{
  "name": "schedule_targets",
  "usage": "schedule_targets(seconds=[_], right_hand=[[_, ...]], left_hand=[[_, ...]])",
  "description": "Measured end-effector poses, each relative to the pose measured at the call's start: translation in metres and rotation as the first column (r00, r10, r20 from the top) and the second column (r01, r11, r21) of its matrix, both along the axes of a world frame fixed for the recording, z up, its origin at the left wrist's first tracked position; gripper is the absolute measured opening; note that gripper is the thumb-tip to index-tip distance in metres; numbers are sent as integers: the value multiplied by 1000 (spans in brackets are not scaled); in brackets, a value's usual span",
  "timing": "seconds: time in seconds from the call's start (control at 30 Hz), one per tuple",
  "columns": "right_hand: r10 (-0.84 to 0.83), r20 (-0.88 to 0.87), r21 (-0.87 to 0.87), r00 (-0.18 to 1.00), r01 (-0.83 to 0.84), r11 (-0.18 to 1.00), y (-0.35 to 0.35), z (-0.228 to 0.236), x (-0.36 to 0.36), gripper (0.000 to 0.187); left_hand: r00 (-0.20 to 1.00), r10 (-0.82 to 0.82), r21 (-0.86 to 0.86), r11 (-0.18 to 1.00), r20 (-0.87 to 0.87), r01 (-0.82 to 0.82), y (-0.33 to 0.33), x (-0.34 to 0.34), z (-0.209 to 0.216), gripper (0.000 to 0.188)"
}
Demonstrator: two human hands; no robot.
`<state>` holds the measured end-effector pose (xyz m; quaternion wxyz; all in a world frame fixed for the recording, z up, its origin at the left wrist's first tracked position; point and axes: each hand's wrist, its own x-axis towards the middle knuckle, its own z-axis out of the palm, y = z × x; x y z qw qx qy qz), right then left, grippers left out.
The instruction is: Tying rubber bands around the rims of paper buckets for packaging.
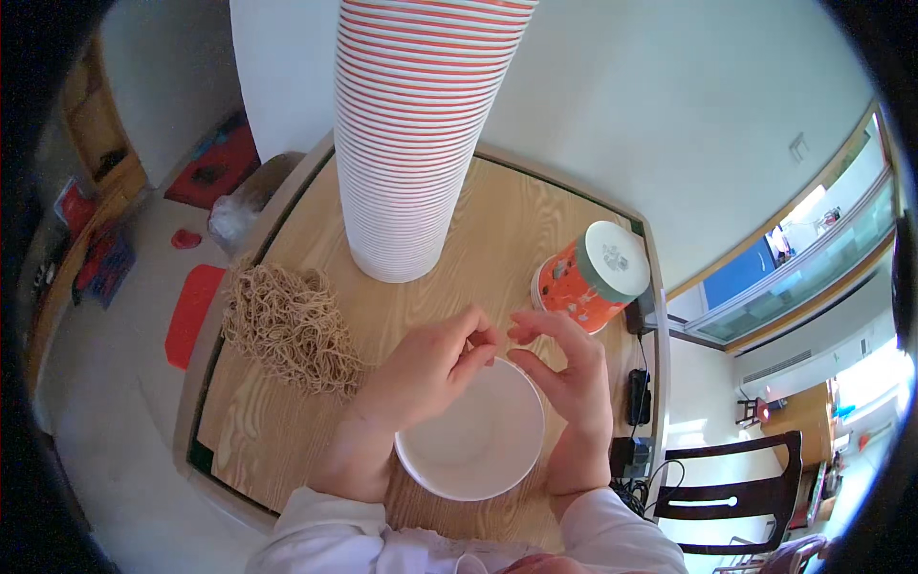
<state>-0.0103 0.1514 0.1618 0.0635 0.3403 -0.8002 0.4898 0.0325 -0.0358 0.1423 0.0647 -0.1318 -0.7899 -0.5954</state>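
A round white paper tub (473, 435) stands on the wooden table close to my body, its inside showing plain white. Over its far rim my left hand (430, 368) is curled, thumb and fingertips drawn together in a pinch. Whatever those fingertips hold, if anything, is too small to make out. Facing it across the tub, my right hand (572, 368) has thumb and forefinger apart with nothing visible between them. Left of my left hand lies a tangled heap of tan string (287, 330).
A tall nested stack of white tubs with red-edged rims (411, 143) rises at the table's far side. An orange patterned tub (579, 287) sits upside down at the right. Black power adapters and cables (636, 397) line the right edge; a dark chair (736, 493) stands beyond.
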Motion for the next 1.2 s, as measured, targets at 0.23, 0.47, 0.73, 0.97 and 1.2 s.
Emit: schedule_targets(seconds=[0.23, 0.47, 0.73, 0.97, 1.2], right_hand=[[0, -106, 43, 994, 4, 999, 6, -7, -12, 18], [13, -96, 76, 995, -6, 997, 4, -7, -10, 12], [65, -74, 164, 995, -52, 985, 3, -8, -6, 4], [-57, 78, 284, 995, 32, 958, 39, -13, -17, 16], [10, 150, 538, 989, -90, 838, 65, -32, -30, 12]], left_hand=[[1000, -14, 39, 999, 26, 13, 2, -3, -3, 14], [994, 108, 70, 992, 6, -109, 5, -3, -4, 14], [992, 123, -71, 990, -35, -125, 12, -1, 5, 9], [984, 41, -303, 948, -175, -93, 22, 5, -1, 8], [962, -160, -665, 746, -220, -29, 38, -1, -5, 7]])
